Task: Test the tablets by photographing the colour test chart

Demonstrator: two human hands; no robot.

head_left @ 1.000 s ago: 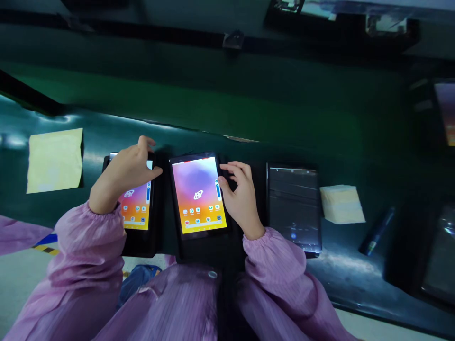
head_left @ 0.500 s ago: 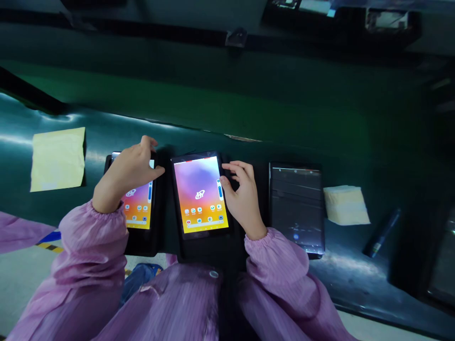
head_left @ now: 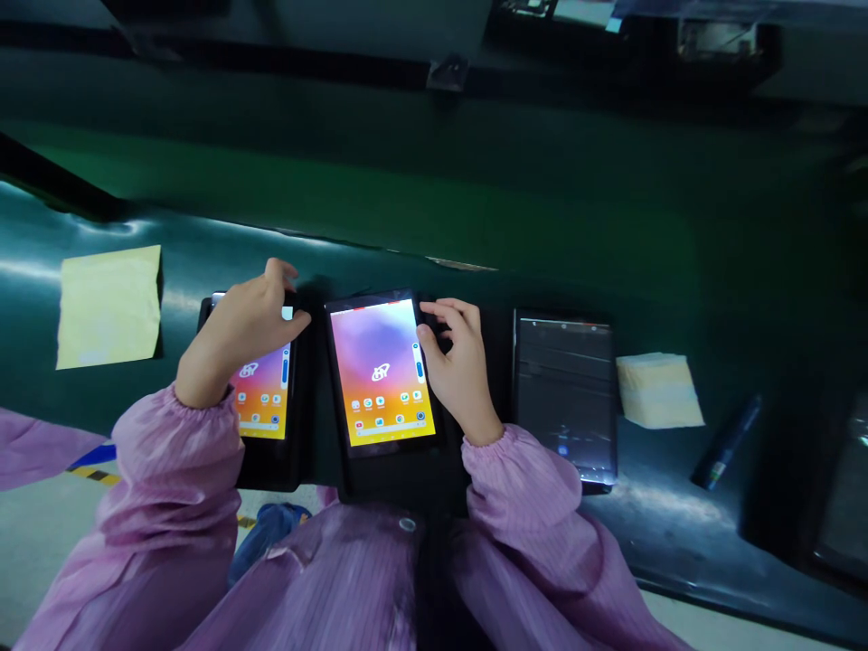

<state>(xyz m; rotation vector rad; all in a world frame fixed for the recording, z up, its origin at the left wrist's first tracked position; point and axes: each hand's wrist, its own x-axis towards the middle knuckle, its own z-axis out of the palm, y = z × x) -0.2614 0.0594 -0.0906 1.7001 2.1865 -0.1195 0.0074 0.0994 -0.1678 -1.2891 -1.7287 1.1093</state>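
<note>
A lit tablet point(head_left: 383, 362) with a colourful home screen and a volume slider lies in the middle. My right hand point(head_left: 457, 362) is at its upper right edge, thumb and forefinger apart and curved by the side. Another lit tablet point(head_left: 264, 398), showing a similar screen and slider, lies to the left. Over its upper part bends my left hand point(head_left: 248, 321), thumb stretched past the right edge and fingers curled at the top corner. Part of that screen is hidden beneath the hand. Neither hand is wrapped round a tablet. Whether the fingertips press the edges I cannot tell.
A dark-screened tablet point(head_left: 564, 398) lies to the right, beside a folded pale cloth point(head_left: 660, 391) and a dark pen point(head_left: 727, 443). A yellow sheet point(head_left: 109, 307) is on the left. Devices point(head_left: 719, 41) rest on the shelf above. Another person's pink sleeve point(head_left: 44, 448) shows at far left.
My right hand has shifted very slightly left and up against the middle tablet. The left hand keeps almost the same pose, and the tablets look unchanged.
</note>
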